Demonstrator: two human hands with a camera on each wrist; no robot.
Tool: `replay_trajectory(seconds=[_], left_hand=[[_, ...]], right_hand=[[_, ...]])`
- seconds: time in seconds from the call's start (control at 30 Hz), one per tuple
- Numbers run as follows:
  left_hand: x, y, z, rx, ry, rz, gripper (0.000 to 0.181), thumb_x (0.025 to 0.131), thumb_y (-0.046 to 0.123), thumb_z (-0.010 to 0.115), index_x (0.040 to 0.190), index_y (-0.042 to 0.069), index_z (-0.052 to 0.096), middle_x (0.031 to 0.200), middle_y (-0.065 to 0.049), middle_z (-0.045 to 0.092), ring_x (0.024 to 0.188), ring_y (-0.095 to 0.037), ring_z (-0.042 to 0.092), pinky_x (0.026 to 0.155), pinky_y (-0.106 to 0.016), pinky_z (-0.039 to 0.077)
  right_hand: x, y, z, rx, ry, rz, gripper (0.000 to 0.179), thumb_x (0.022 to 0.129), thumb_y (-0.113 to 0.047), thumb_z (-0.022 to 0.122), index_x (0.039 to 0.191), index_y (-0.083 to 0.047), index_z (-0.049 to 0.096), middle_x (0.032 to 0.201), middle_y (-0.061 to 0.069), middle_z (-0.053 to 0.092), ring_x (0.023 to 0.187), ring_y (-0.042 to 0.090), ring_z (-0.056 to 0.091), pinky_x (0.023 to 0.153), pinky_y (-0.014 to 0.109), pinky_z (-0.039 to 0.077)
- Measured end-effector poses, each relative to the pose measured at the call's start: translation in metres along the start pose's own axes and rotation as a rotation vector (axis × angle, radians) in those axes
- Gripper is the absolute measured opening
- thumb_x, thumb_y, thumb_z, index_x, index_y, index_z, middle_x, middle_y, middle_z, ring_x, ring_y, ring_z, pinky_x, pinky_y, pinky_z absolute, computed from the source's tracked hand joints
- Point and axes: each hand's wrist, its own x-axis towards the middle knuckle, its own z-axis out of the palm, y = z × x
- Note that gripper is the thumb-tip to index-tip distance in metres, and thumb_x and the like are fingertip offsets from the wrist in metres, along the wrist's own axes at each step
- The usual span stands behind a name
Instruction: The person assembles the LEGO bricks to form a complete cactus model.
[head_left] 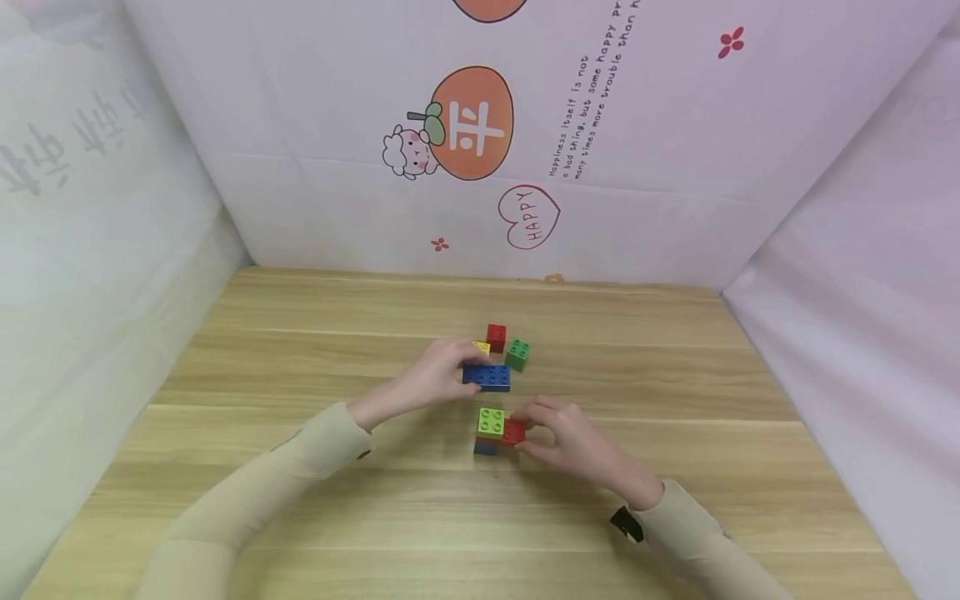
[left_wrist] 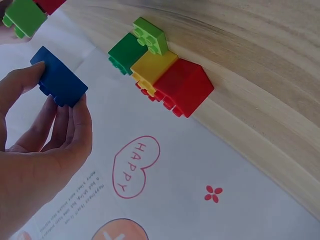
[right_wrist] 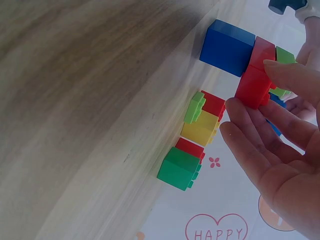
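Booth-like tabletop workspace, wood-grain table (head_left: 420, 533), white cartoon-printed backdrop (head_left: 315, 100), pale sheets (head_left: 97, 258) at both sides

- Wooden table (head_left: 420, 525) with a light-brown grain
- White backdrop (head_left: 315, 192) standing along its far edge
- On the backdrop: an orange fruit (head_left: 487, 92), a cartoon sheep (head_left: 410, 154) touching it, slanted black lettering (head_left: 592, 117), a heart outline (head_left: 529, 217) reading "HAPPY"
- Pale side cloths (head_left: 862, 275) left and right
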Motion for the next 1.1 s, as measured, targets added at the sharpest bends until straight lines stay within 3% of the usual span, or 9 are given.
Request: replay_trajectory(seconds=[0.6, 1.1], left_hand=[[-0.025, 0.014, -0.008, -0.038, -0.009, 0.016, 0.034, 0.082, 0.007, 0.077, 0.116, 0.005, 0.069, 0.114, -0.008, 0.072, 0.099, -0.017, 0.065, 0.089, -0.036, 0.059], [-0.036, 0.019, -0.007, -0.063, -0.043, -0.007, 0.033, 0.083, 0.010, 0.077, 0.115, 0.004, 0.070, 0.112, -0.008, 0.071, 0.100, -0.017, 0.065, 0.089, -0.038, 0.060]], right_hand=[[0.001, 0.000, 0.001, -0.005, -0.006, 0.002, 0.029, 0.083, -0.010, 0.078, 0.111, -0.006, 0.070, 0.105, 0.005, 0.073, 0.094, 0.013, 0.071, 0.082, 0.033, 0.063], [0.001, 0.000, 0.001, 0.011, 0.007, -0.003, 0.030, 0.082, -0.009, 0.079, 0.111, -0.006, 0.070, 0.104, 0.005, 0.072, 0.093, 0.012, 0.071, 0.080, 0.032, 0.063]])
